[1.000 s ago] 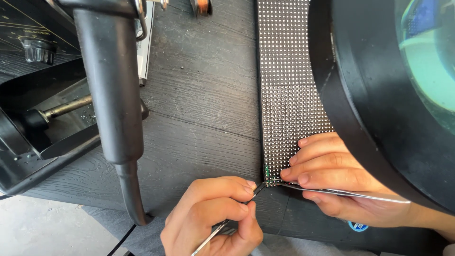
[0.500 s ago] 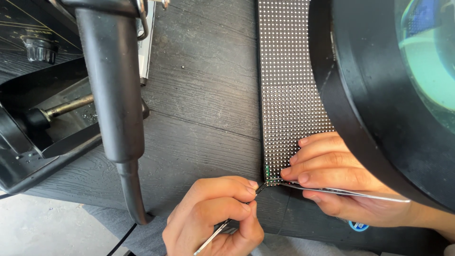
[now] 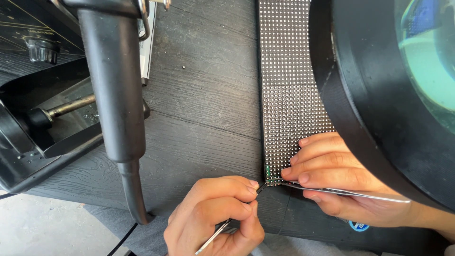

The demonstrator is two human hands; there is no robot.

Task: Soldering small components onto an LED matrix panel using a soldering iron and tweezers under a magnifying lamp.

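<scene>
Head view, looking straight down at a dark wood-grain bench (image 3: 204,95). Both hands meet at the near left corner of a long black LED panel (image 3: 289,95), which lies flat on the bench and runs from the far edge toward the person, right of centre.

The right hand (image 3: 341,182) rests its fingers on the panel's near end, pressing it down, probably so it stays put during fine work. It is also closed around a pair of silvery tweezers (image 3: 350,192), pinched between the fingers and lying nearly level, the tips pointing left at the corner.

The left hand (image 3: 218,213) is curled tight around a thin metal tool (image 3: 222,232), held like a pen. Its dark tip angles up and right to the same corner, touching or almost touching the tweezer tips; I cannot tell which. That low, pinched hold suits small, steady movements.

The panel itself is a black strip covered in a dense grid of tiny pale dots, with a seam across it where 2 sections join. A small green glint shows right at the worked corner.

On the right, a big round black-rimmed magnifier lamp (image 3: 369,109) hangs over the panel, likely there to enlarge the fine dots. On the left, a black handle with a cable (image 3: 113,104) stands upright in a black holder (image 3: 52,137), parked near but out of the way.
</scene>
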